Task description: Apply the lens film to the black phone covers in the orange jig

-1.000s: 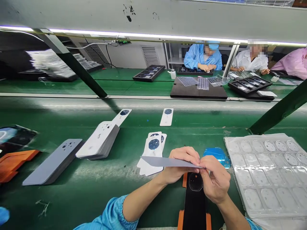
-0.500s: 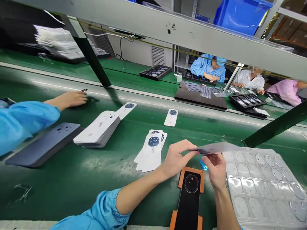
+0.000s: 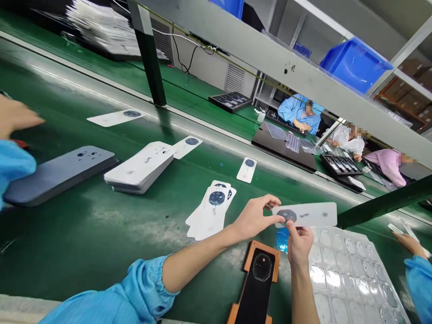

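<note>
Both my hands are closed on a white phone back cover (image 3: pixel 313 215) with a dark round camera area and faint print, held up with its printed face toward me. My left hand (image 3: pixel 251 218) pinches its left end by the camera area. My right hand (image 3: pixel 299 243) grips the lower edge, thumb on the camera area. Below them on the green bench lies an orange and black fixture (image 3: pixel 258 288) with an octagon outline. A crumpled blue film (image 3: pixel 281 239) is beside my right hand. Several similar covers (image 3: pixel 211 211) lie fanned left of my hands.
A clear blister tray (image 3: pixel 340 270) is on the right. Further left are a stack of white covers (image 3: pixel 141 166), a stack of grey-blue covers (image 3: pixel 64 171) and loose covers (image 3: pixel 246 170). Co-workers' hands (image 3: pixel 16 118) show at both edges. A green post (image 3: pixel 388 202) slants at right.
The cover in my hands has turned from nearly edge-on to face me. My view has tilted. A cover now shows behind the left stacks, and a co-worker's hand at the right edge.
</note>
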The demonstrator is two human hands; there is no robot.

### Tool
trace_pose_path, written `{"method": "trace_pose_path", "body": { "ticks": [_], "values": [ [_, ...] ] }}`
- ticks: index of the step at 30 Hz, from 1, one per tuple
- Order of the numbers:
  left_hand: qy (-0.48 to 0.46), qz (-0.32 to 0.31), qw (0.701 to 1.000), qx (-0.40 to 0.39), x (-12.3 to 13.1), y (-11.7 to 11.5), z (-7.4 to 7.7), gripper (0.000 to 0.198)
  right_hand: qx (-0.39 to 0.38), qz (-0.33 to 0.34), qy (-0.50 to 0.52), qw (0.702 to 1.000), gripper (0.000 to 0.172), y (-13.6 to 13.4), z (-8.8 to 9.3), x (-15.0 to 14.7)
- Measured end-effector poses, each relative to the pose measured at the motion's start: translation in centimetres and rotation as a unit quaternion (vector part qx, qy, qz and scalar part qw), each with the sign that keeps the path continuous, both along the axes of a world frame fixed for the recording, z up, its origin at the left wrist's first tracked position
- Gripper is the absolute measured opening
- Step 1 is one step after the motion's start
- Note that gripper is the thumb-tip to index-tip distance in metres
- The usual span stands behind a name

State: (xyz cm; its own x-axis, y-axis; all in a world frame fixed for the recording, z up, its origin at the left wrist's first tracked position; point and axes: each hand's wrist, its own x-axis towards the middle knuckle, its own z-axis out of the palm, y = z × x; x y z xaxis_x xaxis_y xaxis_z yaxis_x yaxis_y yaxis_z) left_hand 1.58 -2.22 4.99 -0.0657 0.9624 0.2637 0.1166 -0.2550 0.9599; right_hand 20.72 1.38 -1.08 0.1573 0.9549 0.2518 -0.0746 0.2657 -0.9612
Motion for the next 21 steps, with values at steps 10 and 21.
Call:
{"method": "trace_pose_path", "body": {
  "ticks": [10, 21],
  "values": [
    [-0.166, 0.162, 0.971, 0.056, -11.2, 0.8, 3.8, 0.029, -0.169, 0.138, -0.322, 0.921, 0.036, 8.9, 2.9, -8.0],
    [-0.100, 0.207, 0.971, 0.062, -13.6, 0.1, 3.8, 0.022, -0.294, 0.032, -0.533, 0.793, 0.107, 16.3, 0.8, -22.8]
  ]
}}
